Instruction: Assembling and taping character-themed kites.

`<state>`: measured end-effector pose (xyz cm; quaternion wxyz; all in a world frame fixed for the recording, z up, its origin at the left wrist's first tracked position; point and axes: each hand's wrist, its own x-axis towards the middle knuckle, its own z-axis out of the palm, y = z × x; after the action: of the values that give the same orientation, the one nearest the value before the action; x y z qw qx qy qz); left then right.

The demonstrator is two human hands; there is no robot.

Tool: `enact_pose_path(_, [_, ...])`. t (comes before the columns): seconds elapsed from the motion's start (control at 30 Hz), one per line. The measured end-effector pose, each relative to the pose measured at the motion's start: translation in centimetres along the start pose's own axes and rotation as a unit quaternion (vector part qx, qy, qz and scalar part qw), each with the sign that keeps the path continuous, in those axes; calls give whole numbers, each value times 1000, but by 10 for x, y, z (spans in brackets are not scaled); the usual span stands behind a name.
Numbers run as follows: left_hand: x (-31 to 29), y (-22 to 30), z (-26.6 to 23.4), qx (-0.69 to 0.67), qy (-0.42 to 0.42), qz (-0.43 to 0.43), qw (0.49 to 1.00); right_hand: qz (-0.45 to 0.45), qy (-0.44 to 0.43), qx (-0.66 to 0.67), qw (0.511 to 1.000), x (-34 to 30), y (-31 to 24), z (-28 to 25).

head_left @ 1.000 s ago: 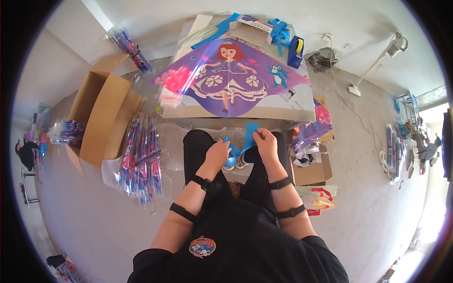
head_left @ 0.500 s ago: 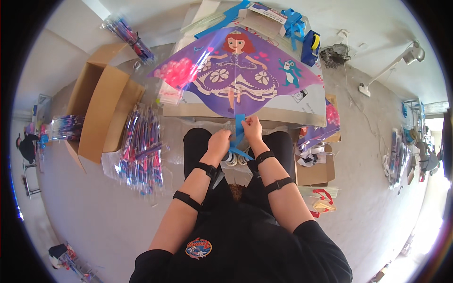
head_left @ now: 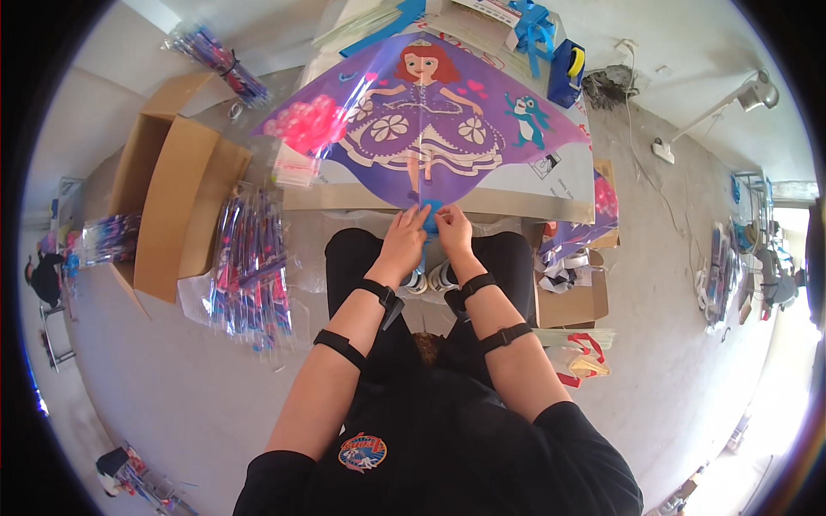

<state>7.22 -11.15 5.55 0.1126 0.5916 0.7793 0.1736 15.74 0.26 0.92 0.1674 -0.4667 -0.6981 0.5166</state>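
Note:
A purple kite (head_left: pixel 460 181) printed with a red-haired princess lies spread on the worktable (head_left: pixel 533 203), its lower tip at the near edge. Blue ribbon (head_left: pixel 433 217) is at that tip, and part of it hangs below, between my knees. My left hand (head_left: pixel 403 247) rests with fingers stretched out over the tip and the ribbon's left side. On the other side, my right hand (head_left: pixel 455 234) pinches the ribbon's right edge between thumb and fingers. The fingers partly hide where ribbon and kite meet.
A blue tape dispenser (head_left: pixel 566 76) and bundled blue ribbon (head_left: pixel 535 34) sit at the table's far right. To the left stand an open cardboard box (head_left: pixel 176 202) and a pile of wrapped kites (head_left: pixel 251 271). Another open box (head_left: pixel 575 303) is on the right.
My left hand has moved up from the lower ribbon and its fingers have stretched out over the kite's tip. The right hand stays at the ribbon, slightly lower. The whole view has shifted slightly.

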Motion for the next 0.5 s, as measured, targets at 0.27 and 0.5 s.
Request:
enact_pose_path(0.27, [1,-1,3,22,-23,-12,999,10,-1,3,1000,-3,-1,0])
enact_pose_path(0.5, [2,-1,4,26,-33,-16,999,-11,-3,-5,1000,-5,-1,-5])
